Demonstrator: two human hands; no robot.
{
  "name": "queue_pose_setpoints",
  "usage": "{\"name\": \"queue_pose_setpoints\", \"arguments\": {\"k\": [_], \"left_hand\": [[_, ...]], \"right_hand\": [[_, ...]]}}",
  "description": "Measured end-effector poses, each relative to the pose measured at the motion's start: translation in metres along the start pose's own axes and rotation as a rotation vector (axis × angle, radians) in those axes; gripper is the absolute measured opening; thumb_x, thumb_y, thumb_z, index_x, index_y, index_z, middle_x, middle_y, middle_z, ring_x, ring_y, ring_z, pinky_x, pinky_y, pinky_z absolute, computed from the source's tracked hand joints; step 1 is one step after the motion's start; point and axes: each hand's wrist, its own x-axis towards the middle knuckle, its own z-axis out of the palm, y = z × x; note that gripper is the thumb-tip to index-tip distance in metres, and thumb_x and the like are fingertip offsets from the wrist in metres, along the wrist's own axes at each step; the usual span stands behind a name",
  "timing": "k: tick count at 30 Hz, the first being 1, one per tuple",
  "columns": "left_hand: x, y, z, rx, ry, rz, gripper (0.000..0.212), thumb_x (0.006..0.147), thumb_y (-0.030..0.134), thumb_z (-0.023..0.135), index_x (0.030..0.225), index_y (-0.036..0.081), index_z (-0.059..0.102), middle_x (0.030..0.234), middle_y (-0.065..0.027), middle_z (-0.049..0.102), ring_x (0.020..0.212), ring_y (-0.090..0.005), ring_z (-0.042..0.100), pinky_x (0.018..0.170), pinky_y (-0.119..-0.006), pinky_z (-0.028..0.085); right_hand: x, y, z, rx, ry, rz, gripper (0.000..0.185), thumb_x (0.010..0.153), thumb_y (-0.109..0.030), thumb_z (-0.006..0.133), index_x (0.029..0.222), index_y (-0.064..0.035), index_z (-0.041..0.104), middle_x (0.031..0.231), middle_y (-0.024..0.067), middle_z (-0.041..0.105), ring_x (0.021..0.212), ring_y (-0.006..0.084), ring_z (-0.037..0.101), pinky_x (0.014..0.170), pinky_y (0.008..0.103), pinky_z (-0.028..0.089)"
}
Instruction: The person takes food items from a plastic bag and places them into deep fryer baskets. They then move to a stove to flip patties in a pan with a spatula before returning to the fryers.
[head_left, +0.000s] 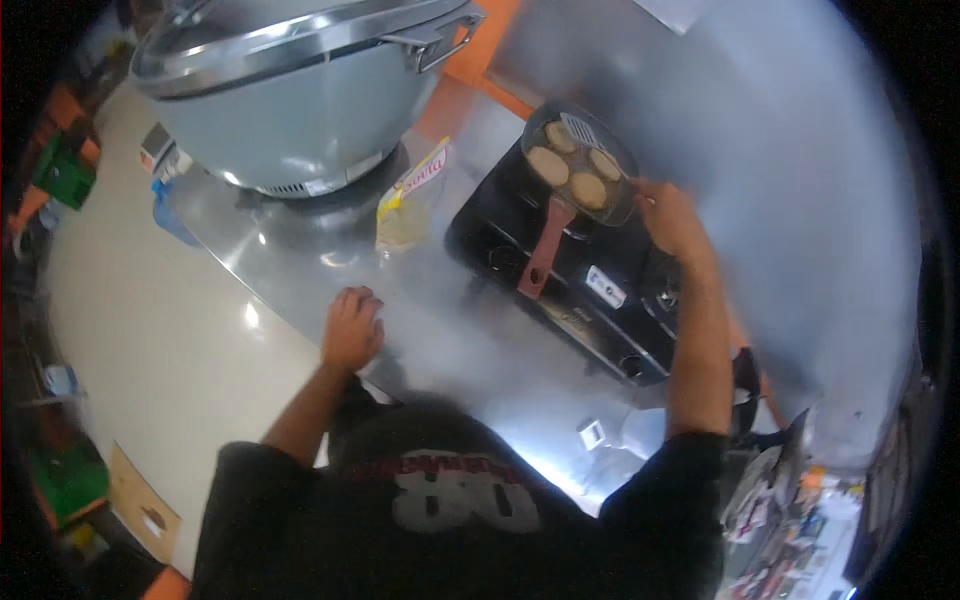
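Note:
My right hand (667, 217) grips the thin handle of a slotted spatula (580, 130). The spatula's head lies over the far side of a square frying pan (628, 206), among several pale, round flat patties (549, 166) in liquid that looks like oil. A reddish-brown pan handle (549, 244) points back towards me. Under the pan is a black tabletop gas stove (487, 217) with knobs on its front. My left hand (352, 328) rests near the edge of the steel counter (450, 330), fingers loosely bent, with nothing in it. A plastic packet (411, 206) stands beyond it.
A large grey rice cooker (292, 127) with a clamped lid stands at the far left. Near my body are a small white object (592, 433) and a translucent container (643, 433). Pale floor (172, 315) lies left of the counter; a metal wall (810, 187) rises at right.

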Motion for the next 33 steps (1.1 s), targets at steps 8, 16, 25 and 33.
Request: {"name": "queue_pose_setpoints", "arguments": {"k": [8, 16, 25, 33], "left_hand": [[0.005, 0.017, -0.012, 0.27, -0.06, 0.03, 0.033, 0.07, 0.008, 0.065, 0.101, 0.008, 0.056, 0.114, -0.0114, 0.05, 0.114, -0.0331, 0.045, 0.096, -0.045, 0.038], [0.008, 0.033, -0.029, 0.237, -0.031, 0.071, 0.034, 0.07, 0.008, 0.065, 0.102, 0.008, 0.055, 0.112, -0.0112, 0.05, 0.112, -0.032, 0.046, 0.091, -0.044, 0.04], [0.01, 0.029, -0.025, 0.23, -0.094, 0.052, 0.033, 0.07, 0.008, 0.064, 0.103, 0.008, 0.055, 0.115, -0.0115, 0.05, 0.113, -0.0323, 0.045, 0.091, -0.044, 0.039], [0.01, 0.031, -0.022, 0.274, -0.032, 0.076, 0.032, 0.071, 0.009, 0.064, 0.102, 0.009, 0.055, 0.113, -0.0116, 0.05, 0.112, -0.0334, 0.045, 0.091, -0.045, 0.039]], "right_hand": [[0.02, -0.012, 0.02, -0.095, -0.087, 0.002, 0.033, 0.085, -0.015, 0.055, 0.116, -0.008, 0.063, 0.098, 0.0257, 0.063, 0.093, 0.0421, 0.061, 0.084, 0.0466, 0.048], [0.017, 0.002, 0.004, -0.015, -0.107, -0.052, 0.034, 0.084, -0.016, 0.056, 0.117, -0.0074, 0.063, 0.1, 0.0253, 0.064, 0.093, 0.0398, 0.062, 0.084, 0.0421, 0.048], [-0.014, 0.036, -0.052, -0.058, -0.168, 0.042, 0.035, 0.085, -0.018, 0.056, 0.117, -0.0066, 0.062, 0.103, 0.0228, 0.065, 0.095, 0.037, 0.063, 0.086, 0.04, 0.047], [-0.016, 0.045, 0.005, -0.06, -0.188, 0.049, 0.035, 0.084, -0.012, 0.052, 0.117, -0.0046, 0.062, 0.102, 0.0264, 0.063, 0.097, 0.0409, 0.061, 0.087, 0.0423, 0.046]]}}
